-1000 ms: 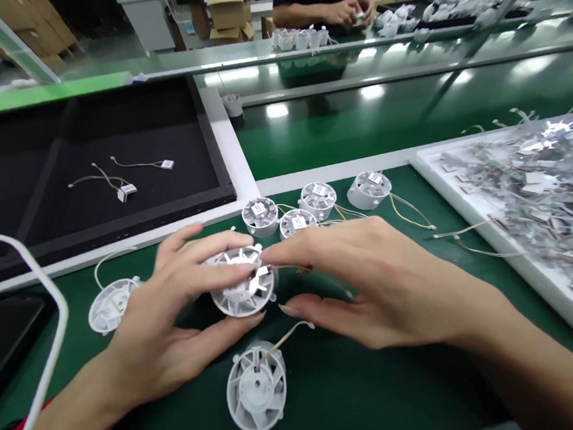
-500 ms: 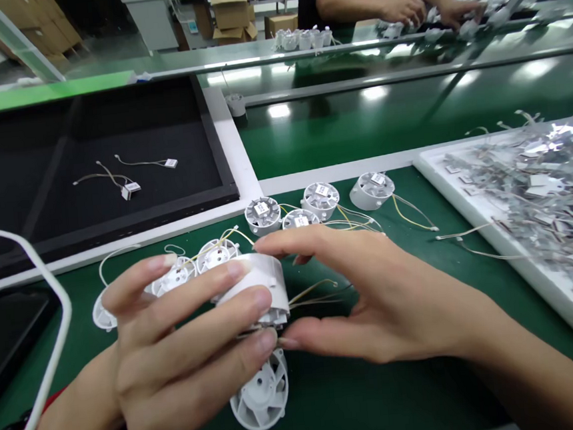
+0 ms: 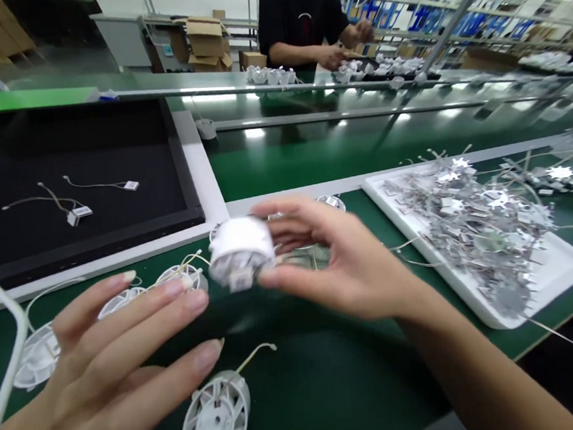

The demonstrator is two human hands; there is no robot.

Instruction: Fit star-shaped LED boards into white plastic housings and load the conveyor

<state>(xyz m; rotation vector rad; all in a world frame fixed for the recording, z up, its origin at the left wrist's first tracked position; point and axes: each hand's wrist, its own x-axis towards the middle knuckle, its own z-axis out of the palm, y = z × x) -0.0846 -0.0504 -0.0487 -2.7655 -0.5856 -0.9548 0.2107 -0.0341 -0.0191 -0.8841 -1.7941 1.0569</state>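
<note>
Between the thumb and fingers of my right hand [image 3: 340, 257] is a white round fan housing [image 3: 242, 245], tilted and slightly blurred, with a small labelled tag at its lower edge. My left hand [image 3: 123, 363] is apart from it, fingers spread, holding nothing. Just below the left fingertips lies another white fan housing [image 3: 217, 418], its vanes facing up and a short wire sticking out. Beyond the left fingers are more white housings [image 3: 181, 278], partly covered by the hand. Others behind my right hand are mostly hidden.
A white tray [image 3: 405, 251] heaped with silvery star-shaped metal pieces and wires stands at right. At left, a black panel [image 3: 124, 142] bears several small wired tags. A white cable [image 3: 8, 360] curves along the left edge. Across the bench a person [image 3: 301, 33] handles white parts.
My left hand has let go of the fan housing and drawn back to the lower left. The right hand now holds it alone, turned so its tagged side shows. The view has shifted right.
</note>
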